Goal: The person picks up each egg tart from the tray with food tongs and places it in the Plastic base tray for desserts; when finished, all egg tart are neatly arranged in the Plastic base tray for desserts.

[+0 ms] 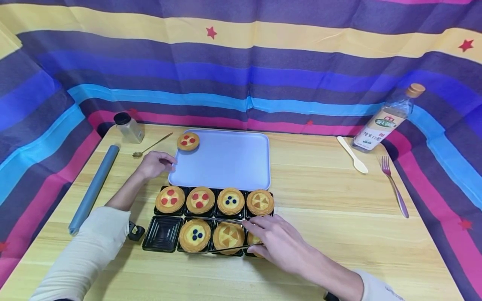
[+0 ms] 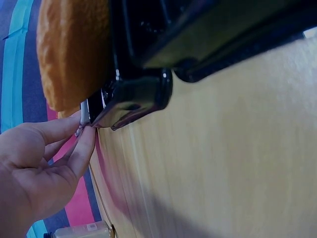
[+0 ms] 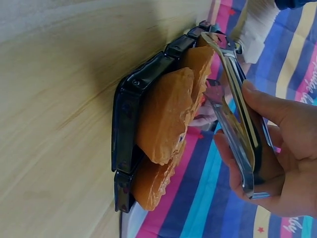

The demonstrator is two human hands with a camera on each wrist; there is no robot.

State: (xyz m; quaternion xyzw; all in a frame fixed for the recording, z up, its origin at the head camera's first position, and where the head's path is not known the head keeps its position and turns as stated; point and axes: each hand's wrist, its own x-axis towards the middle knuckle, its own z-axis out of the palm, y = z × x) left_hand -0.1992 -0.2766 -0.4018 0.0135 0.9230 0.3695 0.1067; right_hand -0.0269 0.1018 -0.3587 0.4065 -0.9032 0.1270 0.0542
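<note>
One tart (image 1: 188,141) already sits at the far left corner of the lavender tray (image 1: 241,167), and the black tart box (image 1: 162,234) shows one vacant cell (near left); seven tarts appear to remain, so the work looks barely begun. The right hand (image 1: 278,244) grips metal tongs (image 1: 222,234), their arms spread around the triangle-topped tart (image 1: 228,236). The left hand (image 1: 154,164) pinches the tray's left edge with its fingers (image 2: 81,144) on the worktop (image 1: 331,217).
</note>
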